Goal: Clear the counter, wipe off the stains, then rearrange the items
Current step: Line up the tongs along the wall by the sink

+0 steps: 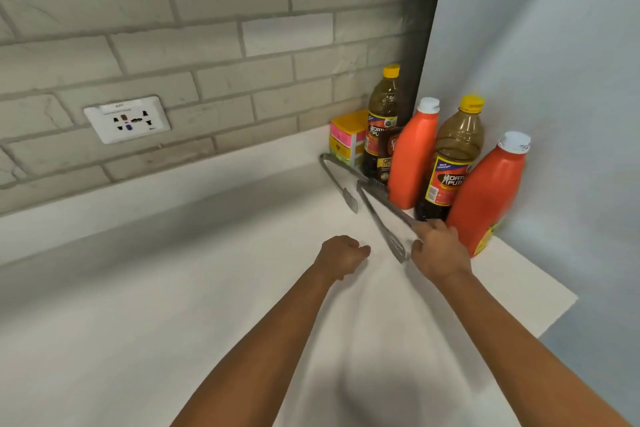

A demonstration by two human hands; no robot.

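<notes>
Tongs [381, 218], one of two pairs, are gripped by the right hand [438, 250], hinge toward the wall; left hand [343, 253] curled empty; four bottles [412, 163] counted on the worktop [207, 288].

Shiny metal tongs [377, 208], matt white counter [207, 288] (smooth), plastic bottles [412, 156]
</notes>
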